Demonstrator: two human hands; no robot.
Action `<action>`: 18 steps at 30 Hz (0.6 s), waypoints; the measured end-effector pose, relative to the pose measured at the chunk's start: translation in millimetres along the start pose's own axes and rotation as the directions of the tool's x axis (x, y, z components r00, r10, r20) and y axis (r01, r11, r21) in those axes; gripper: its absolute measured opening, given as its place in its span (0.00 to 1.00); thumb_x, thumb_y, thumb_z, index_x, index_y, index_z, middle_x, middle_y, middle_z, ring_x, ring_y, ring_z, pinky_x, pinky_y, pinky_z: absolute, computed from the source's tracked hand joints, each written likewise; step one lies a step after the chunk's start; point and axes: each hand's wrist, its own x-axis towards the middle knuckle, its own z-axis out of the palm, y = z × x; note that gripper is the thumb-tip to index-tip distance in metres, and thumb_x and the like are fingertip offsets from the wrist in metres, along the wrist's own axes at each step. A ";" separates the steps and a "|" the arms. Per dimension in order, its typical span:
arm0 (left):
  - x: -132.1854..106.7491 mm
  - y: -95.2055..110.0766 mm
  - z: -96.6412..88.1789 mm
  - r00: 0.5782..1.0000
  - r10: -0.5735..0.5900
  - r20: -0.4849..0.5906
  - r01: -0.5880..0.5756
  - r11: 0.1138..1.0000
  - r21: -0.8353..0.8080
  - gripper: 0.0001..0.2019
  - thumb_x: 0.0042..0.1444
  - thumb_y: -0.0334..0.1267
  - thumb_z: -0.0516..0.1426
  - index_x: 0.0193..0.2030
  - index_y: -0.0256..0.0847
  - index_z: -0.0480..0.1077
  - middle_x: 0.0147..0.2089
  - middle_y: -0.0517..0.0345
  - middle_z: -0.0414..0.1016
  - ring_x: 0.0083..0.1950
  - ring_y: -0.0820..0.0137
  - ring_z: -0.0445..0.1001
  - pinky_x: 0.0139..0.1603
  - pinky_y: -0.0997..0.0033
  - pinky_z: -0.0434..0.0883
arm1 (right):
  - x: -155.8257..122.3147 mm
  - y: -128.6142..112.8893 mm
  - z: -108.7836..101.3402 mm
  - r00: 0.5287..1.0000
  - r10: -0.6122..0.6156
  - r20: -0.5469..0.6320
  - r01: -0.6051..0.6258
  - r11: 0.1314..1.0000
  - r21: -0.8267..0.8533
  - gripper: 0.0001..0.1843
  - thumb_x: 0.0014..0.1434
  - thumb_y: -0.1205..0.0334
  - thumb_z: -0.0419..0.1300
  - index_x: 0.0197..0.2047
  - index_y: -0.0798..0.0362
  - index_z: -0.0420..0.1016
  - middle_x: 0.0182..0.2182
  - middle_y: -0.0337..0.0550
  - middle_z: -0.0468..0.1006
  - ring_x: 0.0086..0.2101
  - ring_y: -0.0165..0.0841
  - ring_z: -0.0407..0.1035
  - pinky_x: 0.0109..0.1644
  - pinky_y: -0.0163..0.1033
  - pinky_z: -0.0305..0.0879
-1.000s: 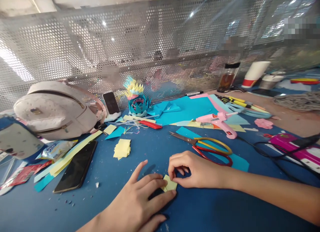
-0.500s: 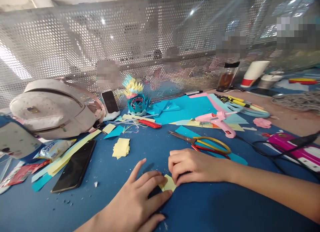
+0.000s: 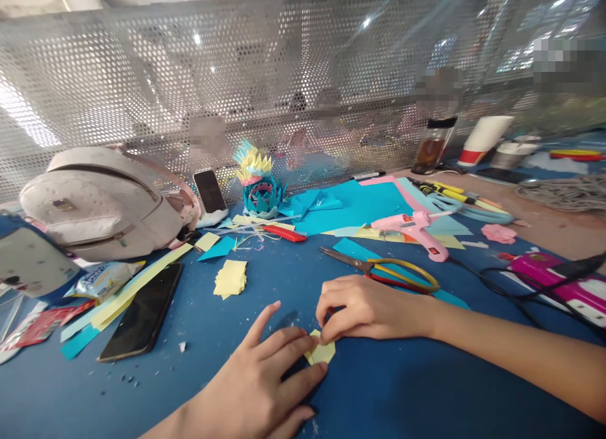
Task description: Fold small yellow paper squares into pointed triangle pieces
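A small folded piece of pale yellow paper (image 3: 326,354) lies flat on the blue tabletop, between my two hands. My left hand (image 3: 258,376) rests over its left side with fingers spread, the fingertips pressing it down. From the upper right, my right hand (image 3: 367,308) has thumb and fingers bent together on the paper's upper edge, at a fold. Part of the paper is hidden under the fingers. Scissors with yellow and red handles (image 3: 404,275) lie just beyond my right hand. A stack of pale yellow paper squares (image 3: 230,278) sits farther off, beyond my left hand.
At left are a dark phone (image 3: 142,316), paper strips and a pale backpack (image 3: 104,202). A pink glue gun (image 3: 416,228), red cutter (image 3: 285,233), blue sheets (image 3: 355,205) and a folded-paper figure (image 3: 260,187) lie farther back. A magenta power strip (image 3: 553,278) is at right.
My right thumb and fingers have shifted slightly left and up along the paper's upper edge, uncovering its right corner. My left hand stays in place on the paper.
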 end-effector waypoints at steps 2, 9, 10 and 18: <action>-0.2 0.3 -1.0 1.000 -0.010 0.006 0.010 1.000 -0.023 0.18 0.76 0.43 0.48 0.64 0.42 0.71 0.62 0.53 0.76 0.66 0.64 0.71 0.77 0.51 0.25 | 0.3 -1.5 -0.2 0.999 -0.048 0.011 0.049 0.995 -0.089 0.16 0.76 0.64 0.49 0.48 0.51 0.79 0.44 0.45 0.80 0.42 0.33 0.70 0.45 0.40 0.61; -0.9 0.2 -2.2 0.999 -0.036 0.017 0.037 0.997 -0.075 0.17 0.75 0.41 0.50 0.63 0.43 0.71 0.62 0.51 0.75 0.65 0.63 0.71 0.78 0.46 0.28 | 4.6 -10.7 4.4 0.975 -0.221 -0.025 0.184 0.864 -0.469 0.11 0.73 0.70 0.53 0.40 0.54 0.75 0.41 0.39 0.81 0.41 0.31 0.70 0.37 0.40 0.57; -1.2 0.2 -0.9 0.999 -0.041 0.018 0.042 0.996 -0.083 0.16 0.74 0.41 0.50 0.63 0.43 0.71 0.62 0.51 0.75 0.65 0.63 0.71 0.78 0.45 0.30 | 4.9 -11.3 5.9 0.972 -0.231 -0.031 0.188 0.855 -0.484 0.12 0.73 0.70 0.53 0.39 0.54 0.74 0.39 0.39 0.81 0.40 0.31 0.70 0.37 0.40 0.56; -5.2 -0.5 15.9 0.996 -0.069 -0.049 0.061 0.985 -0.164 0.17 0.74 0.42 0.49 0.62 0.42 0.71 0.62 0.51 0.76 0.65 0.62 0.71 0.78 0.43 0.30 | 1.7 -9.4 17.6 0.981 -0.194 -0.028 0.171 0.914 -0.369 0.14 0.74 0.67 0.51 0.37 0.53 0.72 0.40 0.42 0.80 0.38 0.33 0.68 0.36 0.42 0.56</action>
